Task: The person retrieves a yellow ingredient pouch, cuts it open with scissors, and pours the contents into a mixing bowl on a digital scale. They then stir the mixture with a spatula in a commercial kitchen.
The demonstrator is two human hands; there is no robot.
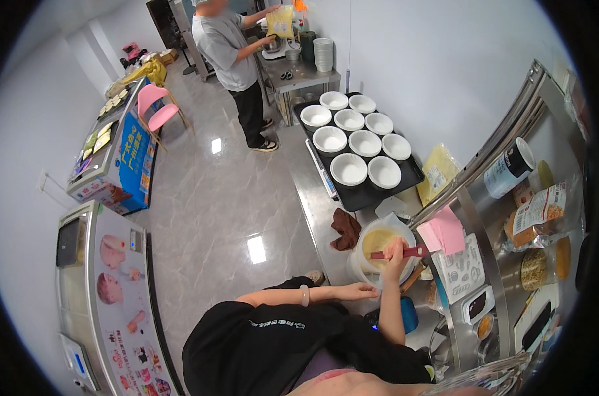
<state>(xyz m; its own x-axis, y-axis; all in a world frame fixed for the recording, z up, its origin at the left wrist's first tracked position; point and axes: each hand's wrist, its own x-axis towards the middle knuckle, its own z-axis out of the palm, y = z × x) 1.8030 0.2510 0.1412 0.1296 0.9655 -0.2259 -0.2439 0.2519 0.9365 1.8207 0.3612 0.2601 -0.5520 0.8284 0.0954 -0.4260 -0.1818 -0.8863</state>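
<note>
My right hand is closed around the dark red handle of a spatula. The spatula's lower end is inside a translucent white plastic mixing bowl holding a pale yellow batter. My left hand, below a pale bangle, has its fingertips at the bowl's near edge and seems to hold it there; the fingers are partly hidden. A crumpled brown cloth lies left of the bowl. Beyond it, a black baking tray carries several round moulds with white paper liners.
A steel shelf rack rises on the right, bearing jars, bags and pink cards. A yellow-filled bag leans by the wall. A co-worker stands at a farther table, holding a bag over a mixer. Chest freezers line the left.
</note>
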